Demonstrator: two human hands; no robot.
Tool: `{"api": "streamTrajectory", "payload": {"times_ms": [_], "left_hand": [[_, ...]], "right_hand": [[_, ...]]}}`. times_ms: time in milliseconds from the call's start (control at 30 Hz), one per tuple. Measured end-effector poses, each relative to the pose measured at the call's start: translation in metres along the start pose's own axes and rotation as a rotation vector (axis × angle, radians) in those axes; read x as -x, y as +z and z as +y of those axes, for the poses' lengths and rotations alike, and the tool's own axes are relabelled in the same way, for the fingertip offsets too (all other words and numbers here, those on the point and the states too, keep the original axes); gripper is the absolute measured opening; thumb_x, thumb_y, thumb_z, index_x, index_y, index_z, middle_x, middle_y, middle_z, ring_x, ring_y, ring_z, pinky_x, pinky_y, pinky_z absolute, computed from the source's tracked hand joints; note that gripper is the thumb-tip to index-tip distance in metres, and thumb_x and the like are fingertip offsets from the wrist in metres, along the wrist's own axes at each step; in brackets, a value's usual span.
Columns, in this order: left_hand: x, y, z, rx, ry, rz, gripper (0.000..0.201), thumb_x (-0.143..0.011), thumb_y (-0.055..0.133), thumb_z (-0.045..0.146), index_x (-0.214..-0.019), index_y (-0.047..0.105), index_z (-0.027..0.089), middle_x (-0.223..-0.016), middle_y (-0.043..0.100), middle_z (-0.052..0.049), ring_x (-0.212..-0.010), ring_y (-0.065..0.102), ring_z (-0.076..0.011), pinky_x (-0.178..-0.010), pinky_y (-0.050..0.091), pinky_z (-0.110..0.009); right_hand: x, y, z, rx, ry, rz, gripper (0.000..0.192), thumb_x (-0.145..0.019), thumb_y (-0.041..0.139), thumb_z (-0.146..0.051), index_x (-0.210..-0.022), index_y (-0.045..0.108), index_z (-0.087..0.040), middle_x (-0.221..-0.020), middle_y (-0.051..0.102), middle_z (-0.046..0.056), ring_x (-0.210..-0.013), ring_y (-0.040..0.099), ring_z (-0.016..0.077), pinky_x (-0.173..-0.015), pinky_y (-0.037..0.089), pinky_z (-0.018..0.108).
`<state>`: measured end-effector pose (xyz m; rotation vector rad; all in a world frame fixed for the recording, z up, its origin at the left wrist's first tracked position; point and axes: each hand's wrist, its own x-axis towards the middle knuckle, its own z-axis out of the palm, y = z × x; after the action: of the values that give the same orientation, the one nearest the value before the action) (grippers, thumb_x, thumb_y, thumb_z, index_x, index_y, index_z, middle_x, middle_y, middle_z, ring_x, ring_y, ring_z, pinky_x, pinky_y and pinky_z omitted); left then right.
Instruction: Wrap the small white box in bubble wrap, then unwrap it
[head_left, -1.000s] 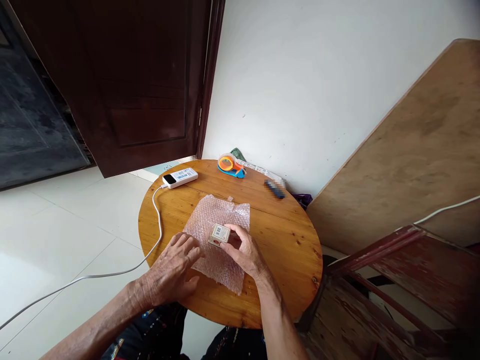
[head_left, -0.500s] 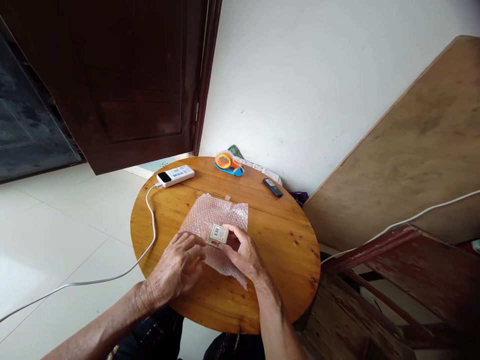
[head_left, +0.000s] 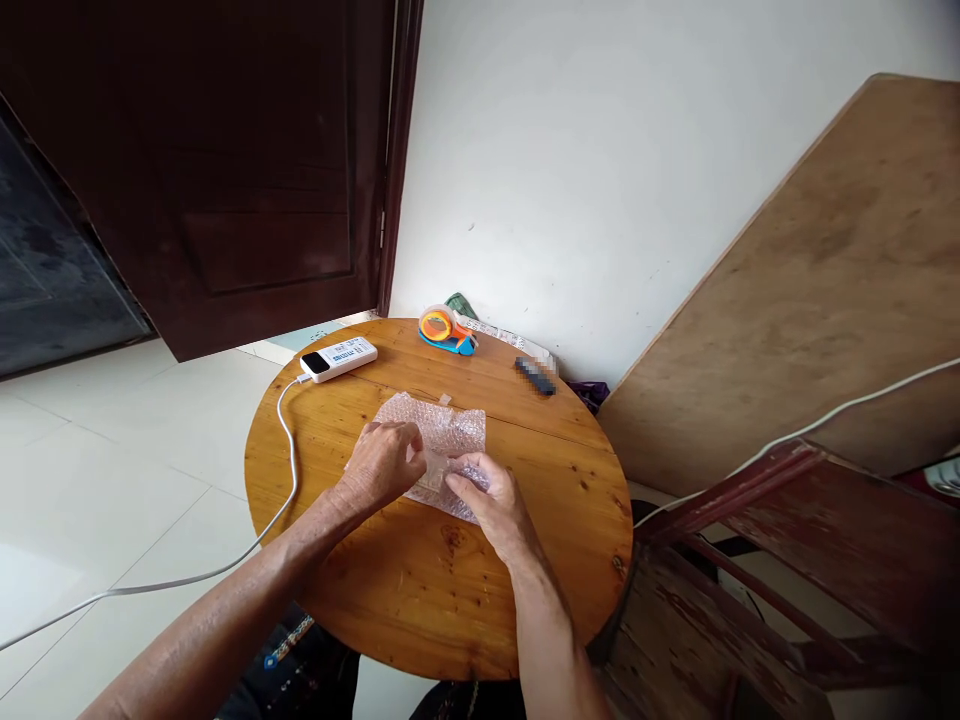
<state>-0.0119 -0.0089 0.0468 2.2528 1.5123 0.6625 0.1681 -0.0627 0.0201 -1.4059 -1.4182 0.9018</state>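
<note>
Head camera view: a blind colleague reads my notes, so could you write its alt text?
A right hand holds partly folded bubble wrap on a round wooden table, with the left hand curled over it. Beyond sit a tape dispenser and a white device with a cable.

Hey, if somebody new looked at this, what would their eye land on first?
Probably the shiny bubble wrap on the round wooden table, with the left hand and right hand at its near part. Next, perhaps, the bright orange and blue tape dispenser near the table's far edge, by the white wall. To its left lies a white device with a cable plugged in.
</note>
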Motion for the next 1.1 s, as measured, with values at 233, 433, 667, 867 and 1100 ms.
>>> {"api": "streamTrajectory", "payload": {"times_ms": [233,433,667,867,1100], "left_hand": [[0.004,0.006,-0.004,0.084,-0.057,-0.037,0.012,-0.075,0.057,0.013,-0.078,0.065,0.021,-0.071,0.068,0.001,-0.070,0.063,-0.0162,-0.064,0.041,-0.025],[0.022,0.004,-0.012,0.186,-0.096,0.005,0.011,-0.073,0.058,0.011,-0.076,0.063,0.020,-0.066,0.063,0.002,-0.065,0.059,-0.0140,-0.063,0.040,-0.023],[0.026,0.011,-0.015,0.256,-0.120,0.040,0.009,-0.074,0.058,0.011,-0.077,0.062,0.019,-0.065,0.060,0.003,-0.063,0.055,-0.0126,-0.062,0.039,-0.023],[0.023,0.011,-0.015,0.221,-0.119,0.014,0.011,-0.073,0.058,0.009,-0.075,0.062,0.019,-0.064,0.060,0.003,-0.064,0.057,-0.0129,-0.062,0.039,-0.022],[0.024,0.012,-0.014,0.236,-0.100,0.017,0.011,-0.073,0.058,0.009,-0.076,0.063,0.019,-0.068,0.063,0.002,-0.065,0.057,-0.0132,-0.063,0.040,-0.023]], "right_hand": [[-0.002,0.008,0.004,-0.103,0.097,0.040,0.021,-0.072,0.067,-0.040,-0.070,0.062,-0.020,-0.061,0.056,-0.003,-0.059,0.048,0.0130,-0.057,0.038,0.025],[0.002,0.014,0.002,-0.112,0.123,-0.025,0.021,-0.068,0.069,-0.038,-0.063,0.059,-0.020,-0.056,0.050,-0.005,-0.054,0.042,0.0110,-0.053,0.033,0.024],[0.002,0.012,0.004,-0.155,0.177,-0.016,0.023,-0.070,0.069,-0.040,-0.064,0.059,-0.020,-0.053,0.050,-0.005,-0.051,0.043,0.0112,-0.051,0.033,0.024],[-0.002,0.007,0.007,0.141,0.008,0.076,0.017,-0.076,0.062,-0.035,-0.065,0.062,-0.022,-0.056,0.057,-0.003,-0.054,0.050,0.0144,-0.054,0.040,0.026],[0.025,0.009,-0.045,0.477,-0.364,0.290,0.016,-0.091,0.048,-0.024,-0.088,0.064,-0.024,-0.087,0.069,0.006,-0.084,0.064,0.0231,-0.077,0.049,0.035]]}}
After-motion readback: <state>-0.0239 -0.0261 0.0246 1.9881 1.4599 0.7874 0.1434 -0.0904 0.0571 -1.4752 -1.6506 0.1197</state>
